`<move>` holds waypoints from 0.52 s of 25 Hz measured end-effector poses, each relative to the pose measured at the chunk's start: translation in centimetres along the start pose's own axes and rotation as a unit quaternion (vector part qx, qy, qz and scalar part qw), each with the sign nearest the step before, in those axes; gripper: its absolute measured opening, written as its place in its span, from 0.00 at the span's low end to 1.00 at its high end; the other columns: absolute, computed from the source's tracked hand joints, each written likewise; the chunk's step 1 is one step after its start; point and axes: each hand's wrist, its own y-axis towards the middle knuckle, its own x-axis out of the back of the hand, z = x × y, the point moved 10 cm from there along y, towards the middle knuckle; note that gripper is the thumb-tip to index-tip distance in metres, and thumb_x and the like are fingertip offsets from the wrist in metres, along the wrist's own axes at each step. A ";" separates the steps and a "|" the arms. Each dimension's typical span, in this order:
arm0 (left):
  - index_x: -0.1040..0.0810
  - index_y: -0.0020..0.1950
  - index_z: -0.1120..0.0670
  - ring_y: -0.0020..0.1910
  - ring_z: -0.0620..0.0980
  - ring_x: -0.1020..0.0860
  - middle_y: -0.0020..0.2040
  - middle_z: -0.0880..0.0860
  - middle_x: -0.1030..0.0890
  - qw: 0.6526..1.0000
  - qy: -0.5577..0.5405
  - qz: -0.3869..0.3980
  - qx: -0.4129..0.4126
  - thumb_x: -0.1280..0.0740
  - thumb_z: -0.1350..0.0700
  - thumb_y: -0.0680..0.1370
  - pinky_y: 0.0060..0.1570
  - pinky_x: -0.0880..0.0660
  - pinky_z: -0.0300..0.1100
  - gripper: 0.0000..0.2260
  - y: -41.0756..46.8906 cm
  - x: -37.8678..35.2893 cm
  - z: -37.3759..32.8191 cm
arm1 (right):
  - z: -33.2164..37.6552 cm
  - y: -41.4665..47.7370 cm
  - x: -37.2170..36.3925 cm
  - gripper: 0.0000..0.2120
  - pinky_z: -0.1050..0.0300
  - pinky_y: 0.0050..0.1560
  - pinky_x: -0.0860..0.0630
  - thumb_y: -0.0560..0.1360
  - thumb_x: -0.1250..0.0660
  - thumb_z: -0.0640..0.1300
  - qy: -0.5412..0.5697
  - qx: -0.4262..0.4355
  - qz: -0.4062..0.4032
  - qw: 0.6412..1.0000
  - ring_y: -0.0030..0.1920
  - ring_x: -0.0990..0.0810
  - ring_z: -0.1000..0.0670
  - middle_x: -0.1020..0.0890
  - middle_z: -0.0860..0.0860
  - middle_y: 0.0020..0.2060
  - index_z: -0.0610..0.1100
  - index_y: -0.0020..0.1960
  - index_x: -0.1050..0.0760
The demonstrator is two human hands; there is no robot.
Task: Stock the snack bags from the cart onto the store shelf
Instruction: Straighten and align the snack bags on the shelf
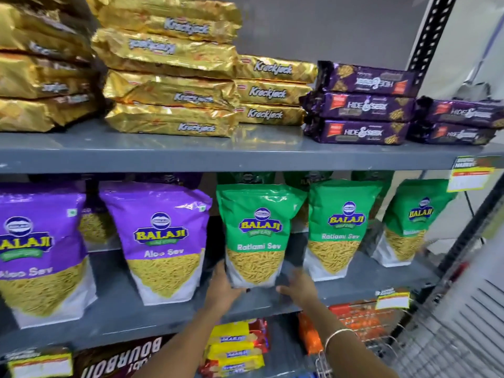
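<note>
A green Ratlami Sev bag [257, 236] stands upright on the middle grey shelf [114, 309], near its front edge. My left hand [222, 287] grips the bag's lower left corner. At the bag's lower right, my right hand [298, 289] is spread with fingers apart, touching or just off its base; a bangle sits on that wrist. Two more green Ratlami Sev bags [336, 230] [409, 225] stand to the right. Purple Aloo Sev bags [163, 241] [41, 255] stand to the left. The wire cart [425, 347] shows at the lower right.
The upper shelf [245, 154] holds stacked gold Krackjack packs [174, 80] and purple Hide & Seek packs [362, 105]. Below are yellow biscuit packs [236, 350], a Bourbon box [122, 358] and orange packs [351, 326]. A black upright post [433, 31] bounds the shelf at right.
</note>
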 end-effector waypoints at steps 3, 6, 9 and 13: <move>0.33 0.65 0.62 0.61 0.59 0.24 0.61 0.62 0.23 0.997 -0.019 -0.031 0.067 0.23 0.58 0.62 0.56 0.28 0.50 0.35 2.1 -1.1 0.9 | 0.5 2.6 0.3 0.28 0.54 0.54 0.29 0.67 0.27 0.40 0.043 0.060 0.027 0.997 0.59 0.24 0.43 0.22 0.42 0.56 0.37 0.63 0.34; 0.31 0.63 0.60 0.58 0.60 0.23 0.59 0.61 0.21 0.993 -0.009 -0.090 0.078 0.24 0.59 0.65 0.51 0.27 0.48 0.29 1.7 -1.4 0.8 | 1.1 3.9 -0.1 0.15 0.66 0.39 0.28 0.67 0.27 0.39 0.089 0.097 0.045 0.990 0.42 0.24 0.50 0.24 0.51 0.37 0.48 0.46 0.32; 0.33 0.65 0.58 0.61 0.59 0.24 0.63 0.58 0.22 0.992 -0.010 -0.099 0.073 0.25 0.59 0.66 0.54 0.26 0.50 0.31 1.1 -2.1 0.3 | 0.8 3.9 -0.3 0.18 0.72 0.32 0.32 0.68 0.28 0.37 0.129 0.101 0.058 0.985 0.34 0.33 0.63 0.32 0.59 0.31 0.50 0.43 0.37; 0.37 0.68 0.63 0.63 0.64 0.31 0.63 0.64 0.29 0.974 0.085 -0.207 0.046 0.21 0.56 0.61 0.62 0.31 0.56 0.41 -1.9 -0.3 -2.1 | -0.3 2.5 1.6 0.17 0.71 0.32 0.31 0.65 0.26 0.37 0.115 0.081 0.052 0.989 0.33 0.28 0.57 0.28 0.53 0.31 0.42 0.48 0.31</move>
